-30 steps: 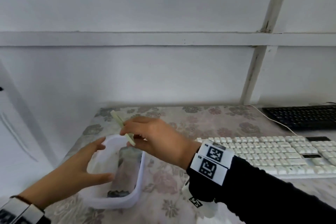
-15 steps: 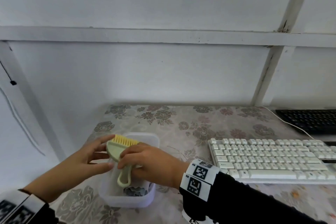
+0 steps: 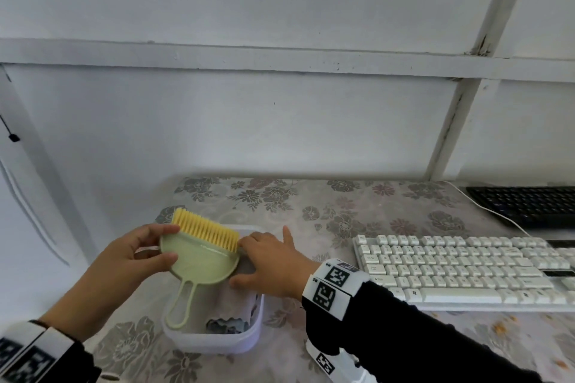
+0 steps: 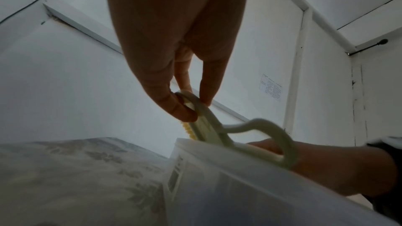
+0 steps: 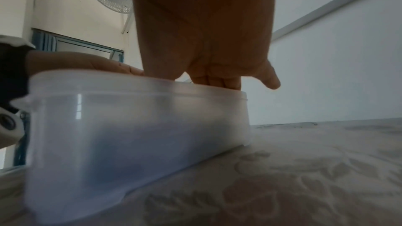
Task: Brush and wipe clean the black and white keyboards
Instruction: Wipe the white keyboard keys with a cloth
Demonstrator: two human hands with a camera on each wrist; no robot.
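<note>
A pale green hand brush (image 3: 199, 261) with yellow bristles hangs over an open translucent box (image 3: 217, 342). My left hand (image 3: 169, 242) pinches the brush's left rim between thumb and fingers, as the left wrist view shows (image 4: 195, 107). My right hand (image 3: 249, 261) lies at the brush's right edge, one finger sticking out. Its other fingers dip into the box (image 5: 139, 126), their tips hidden. A grey cloth (image 3: 228, 325) lies in the box. The white keyboard (image 3: 466, 270) sits to the right, and the black keyboard (image 3: 525, 205) lies beyond it.
A floral tablecloth (image 3: 342, 205) covers the table, which stands against a white wall. A thin white cable (image 3: 497, 214) runs between the two keyboards. The table's left edge is close to the box.
The brush has come up out of the box and passed from my right hand's grip to my left hand. My right hand has slid off its handle to its right edge.
</note>
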